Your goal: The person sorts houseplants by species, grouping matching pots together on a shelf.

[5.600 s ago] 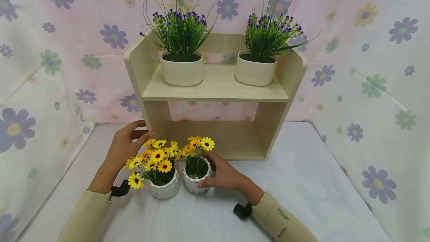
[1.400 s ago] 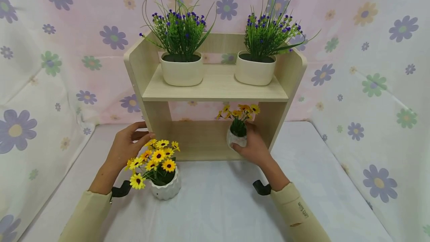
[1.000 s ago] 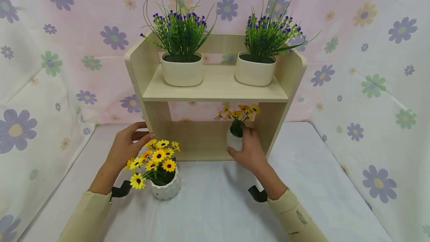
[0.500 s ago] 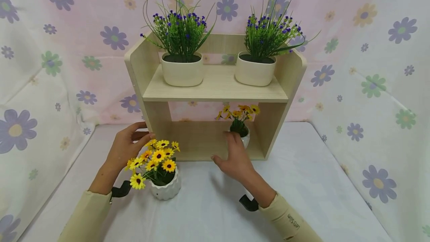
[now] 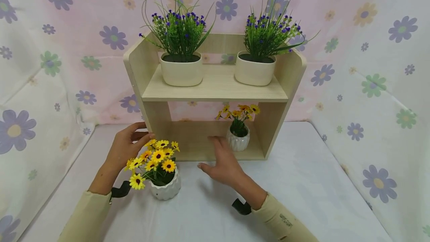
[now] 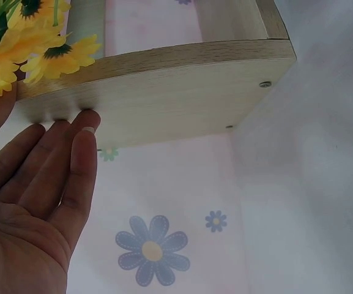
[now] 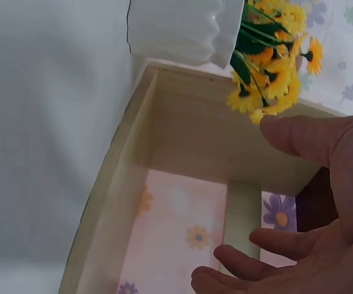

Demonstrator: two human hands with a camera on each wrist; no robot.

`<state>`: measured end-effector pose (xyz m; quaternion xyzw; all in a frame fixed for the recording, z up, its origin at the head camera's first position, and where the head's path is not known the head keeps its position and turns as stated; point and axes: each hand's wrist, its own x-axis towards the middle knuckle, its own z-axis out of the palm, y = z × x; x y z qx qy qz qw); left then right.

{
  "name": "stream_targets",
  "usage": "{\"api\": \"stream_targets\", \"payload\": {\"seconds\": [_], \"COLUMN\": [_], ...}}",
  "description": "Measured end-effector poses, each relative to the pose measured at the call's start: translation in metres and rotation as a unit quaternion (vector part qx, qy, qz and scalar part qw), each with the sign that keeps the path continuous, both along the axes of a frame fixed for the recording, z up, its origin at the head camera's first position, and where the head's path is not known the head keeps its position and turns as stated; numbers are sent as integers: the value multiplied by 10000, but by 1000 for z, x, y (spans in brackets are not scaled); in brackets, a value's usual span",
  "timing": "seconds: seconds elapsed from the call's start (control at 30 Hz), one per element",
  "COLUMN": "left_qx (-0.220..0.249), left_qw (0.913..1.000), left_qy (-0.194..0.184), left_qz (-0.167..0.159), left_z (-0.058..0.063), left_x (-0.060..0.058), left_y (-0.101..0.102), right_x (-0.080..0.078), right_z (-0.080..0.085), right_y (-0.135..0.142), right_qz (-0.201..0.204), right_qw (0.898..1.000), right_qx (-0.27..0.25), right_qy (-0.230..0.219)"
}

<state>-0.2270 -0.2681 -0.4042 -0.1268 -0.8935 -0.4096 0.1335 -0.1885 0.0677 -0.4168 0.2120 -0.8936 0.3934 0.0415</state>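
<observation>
My left hand (image 5: 125,146) holds the left side panel of a light wooden shelf (image 5: 215,92). In the left wrist view its fingertips (image 6: 87,119) press the panel's outer face, while the thumb lies at the front edge, partly behind yellow flowers. My right hand (image 5: 223,163) is before the lower compartment, fingers spread and holding nothing. Just beyond it, a small white pot of yellow flowers (image 5: 238,141) stands upright on the lower board, toward the right. A second white pot of yellow flowers (image 5: 165,188) stands on the table near my left hand; it also shows above my right thumb (image 7: 298,135).
Two cream oval pots with purple flowers and grass stand on the upper board, one left (image 5: 182,72) and one right (image 5: 256,71). A white cloth covers the table (image 5: 319,189). Flower-patterned fabric (image 5: 373,66) hangs behind and at both sides.
My right hand carried the smaller pot of yellow flowers from the table to the lower board, let it go and moved left and back toward me. My left hand has stayed at the side panel.
</observation>
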Motion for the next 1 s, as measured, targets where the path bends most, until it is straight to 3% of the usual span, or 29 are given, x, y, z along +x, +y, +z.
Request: {"api": "stream_targets", "payload": {"seconds": [0.57,1.0], "left_qx": [-17,6], "left_qw": [10000,10000], "left_qy": [-6,-12], "left_qz": [12,26], "left_z": [1,-1], "left_x": [-1,-1], "left_y": [-1,0], "right_x": [9,8], "right_z": [-12,-20], "right_y": [-35,-62], "right_qz": [784,998], "right_qw": [9950,9906], "right_qx": [386,439], "right_qy": [-483,-830]}}
